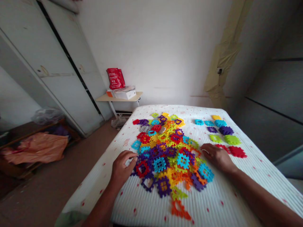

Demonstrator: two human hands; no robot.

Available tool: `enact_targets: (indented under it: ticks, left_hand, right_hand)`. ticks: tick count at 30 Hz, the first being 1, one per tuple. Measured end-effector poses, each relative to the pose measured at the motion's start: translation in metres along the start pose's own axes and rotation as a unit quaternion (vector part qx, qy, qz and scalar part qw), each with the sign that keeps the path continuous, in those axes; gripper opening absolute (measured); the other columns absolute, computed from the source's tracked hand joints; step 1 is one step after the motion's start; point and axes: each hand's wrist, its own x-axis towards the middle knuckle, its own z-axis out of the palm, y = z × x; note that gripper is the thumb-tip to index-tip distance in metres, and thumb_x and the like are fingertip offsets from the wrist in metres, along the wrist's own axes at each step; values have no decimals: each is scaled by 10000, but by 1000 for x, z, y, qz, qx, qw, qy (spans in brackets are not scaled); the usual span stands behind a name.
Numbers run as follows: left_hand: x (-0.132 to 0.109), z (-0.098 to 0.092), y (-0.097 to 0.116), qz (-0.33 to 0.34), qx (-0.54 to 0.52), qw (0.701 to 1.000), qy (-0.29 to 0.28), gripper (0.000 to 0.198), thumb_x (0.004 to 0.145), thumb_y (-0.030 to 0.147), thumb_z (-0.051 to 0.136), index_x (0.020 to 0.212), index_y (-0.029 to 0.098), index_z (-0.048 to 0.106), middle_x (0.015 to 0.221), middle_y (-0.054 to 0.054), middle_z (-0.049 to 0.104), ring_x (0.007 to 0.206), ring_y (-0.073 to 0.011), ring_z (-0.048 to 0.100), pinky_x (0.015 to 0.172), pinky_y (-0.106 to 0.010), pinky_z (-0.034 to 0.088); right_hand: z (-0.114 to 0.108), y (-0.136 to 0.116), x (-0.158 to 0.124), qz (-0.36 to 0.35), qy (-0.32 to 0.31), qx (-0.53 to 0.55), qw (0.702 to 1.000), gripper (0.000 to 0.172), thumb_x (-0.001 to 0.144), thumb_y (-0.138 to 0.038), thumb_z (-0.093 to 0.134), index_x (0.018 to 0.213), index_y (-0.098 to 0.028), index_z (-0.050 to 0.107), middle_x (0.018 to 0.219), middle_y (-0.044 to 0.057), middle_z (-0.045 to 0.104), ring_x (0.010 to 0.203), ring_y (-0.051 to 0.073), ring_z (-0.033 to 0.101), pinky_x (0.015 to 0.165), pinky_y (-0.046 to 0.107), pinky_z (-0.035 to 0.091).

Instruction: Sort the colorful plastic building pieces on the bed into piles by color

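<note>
A large heap of colourful plastic interlocking blocks (163,154), flat squares with notched edges and window-like holes, is spread on the bed. At its left edge is my left hand (123,167), thumb and forefinger curled nearly together against purple blocks (144,159); what lies between the tips is hidden. My right hand (217,156) rests palm down at the heap's right side. Its fingers stretch toward an orange block (197,152) and seem to hold nothing. Just beyond that hand, red blocks (238,152) lie in a small stack.
Sorted by colour at the right are green blocks (232,139), purple blocks (226,130), blue blocks (220,123) and a yellow block (216,117). A quilted white sheet (142,208) covers the bed. Behind, a small table (101,98) bears a red bag (115,78) and a white box (126,94).
</note>
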Motion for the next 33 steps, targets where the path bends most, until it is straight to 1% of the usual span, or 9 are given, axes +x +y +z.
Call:
enact_targets:
  ticks: [5,9,13,16,21,24,27,30,33]
  left_hand:
    - [-20,9,22,107,25,994,-27,110,766,191,554,799,208,658,947,-57,627,944,-197,561,843,-360,452]
    - [-21,23,46,163,51,983,-62,111,733,206,599,817,238,666,1108,-54,603,1114,-253,479,968,-464,350]
    - [-13,37,57,136,101,981,-94,190,694,239,648,882,257,664,1140,-48,609,1152,-284,455,973,-517,308]
    - [-9,44,57,120,113,981,-104,116,687,231,656,802,245,661,1099,-40,632,1134,-283,476,965,-523,304]
    - [-7,47,45,102,81,990,-46,105,781,217,557,786,229,661,972,-34,660,1006,-218,555,901,-434,386]
    - [-4,47,35,51,80,995,-20,135,809,252,530,803,215,660,962,-44,654,939,-201,579,846,-390,435]
    - [-2,48,30,7,84,996,-6,159,789,238,552,918,213,641,988,-52,647,940,-212,577,830,-393,453]
    - [-2,48,33,23,65,998,9,258,775,152,525,1010,223,606,1047,-56,621,997,-207,549,873,-392,445]
    - [-5,45,41,90,51,995,-14,217,756,136,531,921,233,634,1139,-60,583,1091,-224,496,935,-425,404]
  right_hand:
    - [4,12,0,51,41,-24,998,305,866,-271,383,867,-165,669,872,83,694,722,165,661,624,239,510]
    - [6,10,3,65,38,-35,997,321,863,-284,374,854,-171,674,857,80,693,714,165,657,622,237,501]
    - [6,7,3,70,29,-40,996,329,862,-283,364,857,-167,671,853,79,688,698,161,652,609,232,492]
    - [6,7,2,78,30,-40,996,320,854,-275,369,853,-171,671,855,76,690,695,158,650,604,227,487]
    - [8,9,2,80,22,-39,996,310,847,-266,377,863,-172,672,853,76,692,704,157,648,616,226,485]
    - [7,9,2,82,12,-37,996,313,855,-269,370,867,-173,668,854,78,689,714,160,647,625,230,488]
    - [7,8,2,84,10,-33,996,306,856,-268,374,868,-177,666,859,78,688,719,163,646,630,237,491]
    - [7,8,2,87,17,-32,996,302,851,-266,380,851,-182,670,846,75,689,712,165,646,620,239,488]
    - [7,8,2,87,11,-33,996,299,856,-270,383,850,-181,669,841,71,687,714,163,645,614,235,481]
